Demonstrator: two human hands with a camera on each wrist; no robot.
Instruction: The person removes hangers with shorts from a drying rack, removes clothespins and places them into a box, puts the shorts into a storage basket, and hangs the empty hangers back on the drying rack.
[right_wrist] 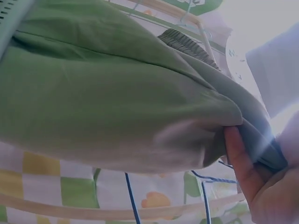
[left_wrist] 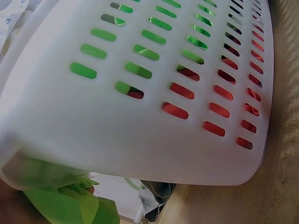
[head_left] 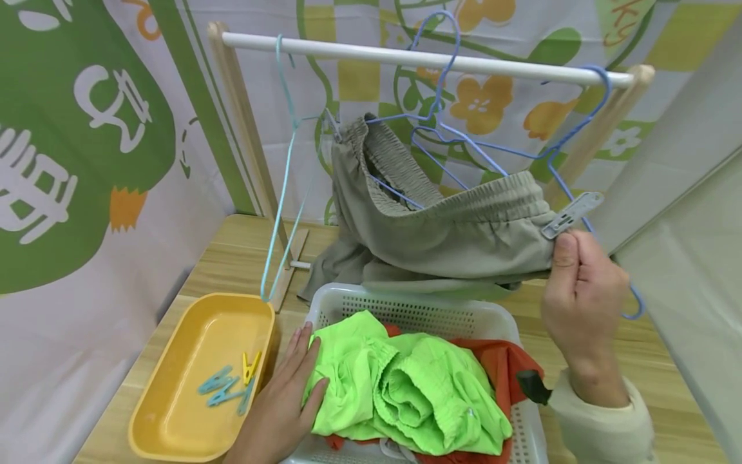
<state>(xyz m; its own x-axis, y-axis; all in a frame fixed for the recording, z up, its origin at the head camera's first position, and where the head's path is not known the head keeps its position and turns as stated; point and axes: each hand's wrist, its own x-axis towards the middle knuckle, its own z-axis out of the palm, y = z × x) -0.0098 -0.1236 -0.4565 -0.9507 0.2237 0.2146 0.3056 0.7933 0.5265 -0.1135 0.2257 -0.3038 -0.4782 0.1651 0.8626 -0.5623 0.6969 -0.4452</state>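
Grey-green trousers [head_left: 458, 238] with an elastic waistband hang from a blue hanger [head_left: 443, 77] on the rod. My right hand [head_left: 585, 290] pinches their side just below the waistband, thumb on top. A grey clothespin [head_left: 572, 214] clips the waistband right above that thumb, and another clothespin [head_left: 332, 124] sits at the opposite end. In the right wrist view the fingers [right_wrist: 240, 161] hold the folded cloth. My left hand [head_left: 284, 386] lies with fingers extended at the left rim of a white basket [head_left: 527, 419], against bright green clothing [head_left: 348, 374].
Red-orange clothing [head_left: 493, 354] lies under the green in the basket. A yellow tray [head_left: 174, 386] at left holds several clothespins [head_left: 220, 386]. From the white rod [head_left: 359, 51] also hang a light-blue hanger [head_left: 284, 187] and a second blue hanger [head_left: 599, 103] at right.
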